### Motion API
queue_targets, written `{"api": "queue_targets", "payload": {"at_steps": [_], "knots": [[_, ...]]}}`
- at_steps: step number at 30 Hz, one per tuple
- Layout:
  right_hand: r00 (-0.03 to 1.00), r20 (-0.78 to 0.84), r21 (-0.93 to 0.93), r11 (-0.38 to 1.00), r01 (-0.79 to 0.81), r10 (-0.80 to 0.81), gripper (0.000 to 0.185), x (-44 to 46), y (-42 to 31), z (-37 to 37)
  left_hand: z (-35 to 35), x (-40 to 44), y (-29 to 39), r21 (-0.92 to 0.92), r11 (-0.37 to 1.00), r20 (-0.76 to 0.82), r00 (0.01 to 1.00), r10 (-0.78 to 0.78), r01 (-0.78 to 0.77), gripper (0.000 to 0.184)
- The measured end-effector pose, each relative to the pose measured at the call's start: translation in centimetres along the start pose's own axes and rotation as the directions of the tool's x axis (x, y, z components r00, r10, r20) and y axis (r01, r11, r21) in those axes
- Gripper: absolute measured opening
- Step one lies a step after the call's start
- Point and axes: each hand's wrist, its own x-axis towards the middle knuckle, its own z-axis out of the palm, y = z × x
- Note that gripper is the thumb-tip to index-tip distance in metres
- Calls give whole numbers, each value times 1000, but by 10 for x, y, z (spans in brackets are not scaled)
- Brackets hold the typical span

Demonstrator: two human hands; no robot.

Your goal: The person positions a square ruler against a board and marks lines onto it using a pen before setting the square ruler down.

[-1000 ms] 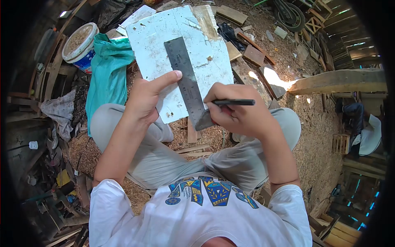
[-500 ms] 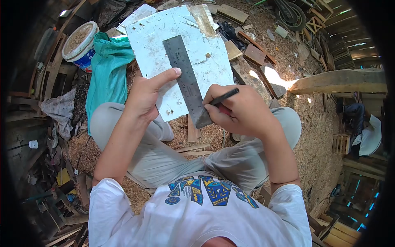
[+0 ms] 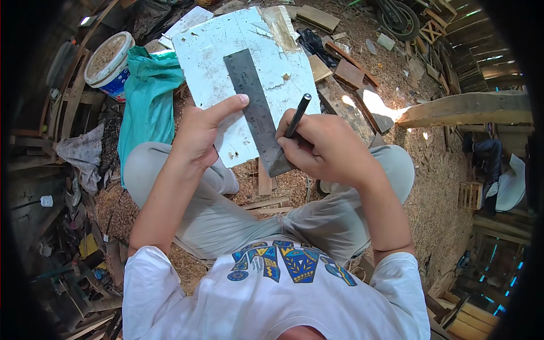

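Note:
A worn white panel [image 3: 212,71] with peeled patches rests tilted above my crossed legs. Across it lies a dark metal ruler [image 3: 252,85] with printed markings, its lower end reaching past the panel's near edge. My left hand [image 3: 198,127] grips the panel's left side, the thumb pressing on the ruler's edge and the other fingers hidden underneath. In my right hand [image 3: 328,141] is a black pen [image 3: 298,115], pinched and pointing up, beside the ruler's right edge. The pen's tip is hidden by the fingers.
At the left stand a white bucket [image 3: 107,59] and a teal sack [image 3: 148,96]. Wood scraps [image 3: 348,73] lie beyond the panel, near a wheel [image 3: 399,22]. A wooden beam [image 3: 464,109] juts in from the right. Wood shavings cover the ground [image 3: 436,187].
The pen in my right hand has swung from leaning right to standing more upright, and that hand has turned slightly. My left hand, the ruler and the panel have barely moved.

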Motion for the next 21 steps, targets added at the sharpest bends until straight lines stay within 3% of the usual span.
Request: {"api": "queue_targets", "payload": {"at_steps": [19,21], "knots": [[995,1,180,979,-101,102,7,4,2,-2,11,-9,-6,63,998,25,999,-19,18,49],[994,-57,158,984,-79,89,18,6,2,-4,12,-10,-8,91,993,51,996,-79,74,49]]}}
